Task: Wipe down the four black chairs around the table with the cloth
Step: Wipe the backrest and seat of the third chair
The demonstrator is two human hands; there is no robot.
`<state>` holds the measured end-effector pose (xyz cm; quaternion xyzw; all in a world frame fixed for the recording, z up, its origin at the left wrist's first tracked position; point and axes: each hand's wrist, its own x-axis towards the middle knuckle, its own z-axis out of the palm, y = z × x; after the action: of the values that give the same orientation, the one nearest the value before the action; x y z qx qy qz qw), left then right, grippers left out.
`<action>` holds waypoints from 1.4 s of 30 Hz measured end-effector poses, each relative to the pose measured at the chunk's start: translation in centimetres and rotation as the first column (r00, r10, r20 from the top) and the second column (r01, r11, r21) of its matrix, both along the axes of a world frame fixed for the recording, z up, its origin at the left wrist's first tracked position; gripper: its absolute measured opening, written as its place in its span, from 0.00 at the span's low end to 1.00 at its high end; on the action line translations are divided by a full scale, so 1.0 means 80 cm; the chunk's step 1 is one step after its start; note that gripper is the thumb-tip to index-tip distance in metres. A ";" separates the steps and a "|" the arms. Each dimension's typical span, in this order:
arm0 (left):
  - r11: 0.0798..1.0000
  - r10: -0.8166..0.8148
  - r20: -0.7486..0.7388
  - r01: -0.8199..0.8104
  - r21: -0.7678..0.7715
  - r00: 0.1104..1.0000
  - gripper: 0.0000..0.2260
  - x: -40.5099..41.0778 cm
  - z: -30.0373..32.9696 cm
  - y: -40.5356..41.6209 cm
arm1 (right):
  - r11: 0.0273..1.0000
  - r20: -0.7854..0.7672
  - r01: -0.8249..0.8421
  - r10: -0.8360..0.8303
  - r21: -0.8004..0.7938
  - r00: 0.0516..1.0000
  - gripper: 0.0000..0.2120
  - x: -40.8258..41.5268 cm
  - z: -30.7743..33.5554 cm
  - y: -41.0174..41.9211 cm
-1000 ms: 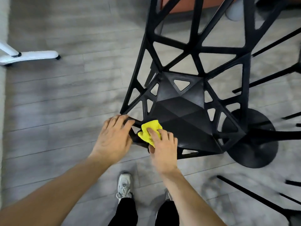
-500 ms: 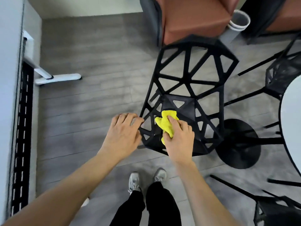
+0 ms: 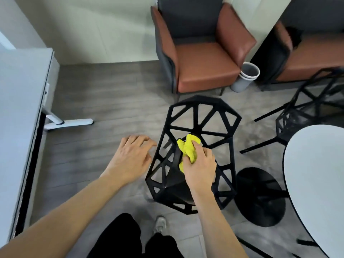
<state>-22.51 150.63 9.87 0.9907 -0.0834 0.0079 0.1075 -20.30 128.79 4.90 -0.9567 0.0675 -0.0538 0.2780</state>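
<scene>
A black lattice chair point(image 3: 200, 125) stands in front of me, its backrest on the far side. My right hand point(image 3: 200, 168) grips a bunched yellow cloth point(image 3: 188, 147) and presses it on the seat near the base of the backrest. My left hand point(image 3: 131, 158) hovers open just left of the chair's left edge, fingers spread, not touching it. A second black lattice chair point(image 3: 305, 112) stands at the right behind the white round table point(image 3: 316, 174). Part of a third black chair's legs point(image 3: 249, 246) shows at the bottom right.
The table's black round base point(image 3: 260, 198) sits on the grey floor right of the chair. Two brown armchairs point(image 3: 202, 60) stand at the back wall with a grey bin point(image 3: 244, 76) between them. A white desk point(image 3: 20, 108) and its foot point(image 3: 68, 122) are at the left.
My right hand has slid the cloth from the seat's front edge up toward the backrest. My left hand has let go of the chair's left edge and drawn away. The view has pulled back.
</scene>
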 end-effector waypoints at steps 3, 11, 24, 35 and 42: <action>0.999 -0.017 0.002 0.017 -0.028 1.000 0.16 0.030 0.014 0.006 | 1.000 0.020 0.013 -0.013 0.012 1.000 0.25 0.031 0.013 0.010; 0.985 -0.173 -0.037 0.172 -0.031 0.984 0.15 0.167 0.015 0.064 | 0.988 0.054 0.149 -0.152 0.046 0.987 0.25 0.133 0.014 0.073; 0.839 -0.543 -0.084 0.539 -0.074 0.835 0.19 0.391 -0.001 0.171 | 0.807 -0.040 0.583 -0.582 0.092 0.812 0.25 0.232 0.007 0.187; 0.581 -0.810 -0.104 0.814 -0.017 0.577 0.16 0.517 -0.024 0.029 | 0.568 -0.164 0.808 -0.792 0.157 0.588 0.25 0.278 -0.030 0.117; 0.337 -0.921 -0.182 0.939 0.071 0.344 0.16 0.582 -0.051 -0.074 | 0.543 -0.304 0.829 -0.774 0.133 0.556 0.25 0.312 -0.054 0.078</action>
<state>24.02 144.69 5.77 0.7696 -0.6277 -0.1156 0.0162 4.62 135.01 0.60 -0.7725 0.5345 -0.0656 0.3366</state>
